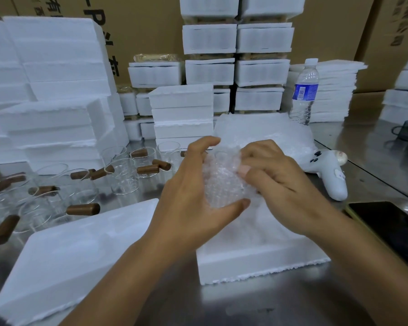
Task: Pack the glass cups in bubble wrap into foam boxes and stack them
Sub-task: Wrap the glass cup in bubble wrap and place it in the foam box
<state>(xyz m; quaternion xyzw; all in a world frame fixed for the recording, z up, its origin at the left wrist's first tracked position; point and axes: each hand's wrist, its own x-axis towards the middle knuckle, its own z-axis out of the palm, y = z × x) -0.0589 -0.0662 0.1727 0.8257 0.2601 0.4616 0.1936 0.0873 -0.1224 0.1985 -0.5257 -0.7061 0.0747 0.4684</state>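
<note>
A glass cup wrapped in bubble wrap (222,182) is held between both hands above a white foam box (257,262). My left hand (191,196) cups it from the left, thumb under its lower end. My right hand (276,182) presses the wrap against it from the right. A second foam piece (76,250) lies at the lower left. Several bare glass cups (125,177) with brown wooden handles (83,209) stand on the metal table to the left. A pile of bubble wrap sheets (264,132) lies behind the hands.
Stacks of foam boxes (210,71) and foam lids (52,90) fill the back and left. A water bottle (304,92) stands at the back right. A white handheld tool (330,175) lies right of the hands, and a black phone (391,227) lies at the right edge.
</note>
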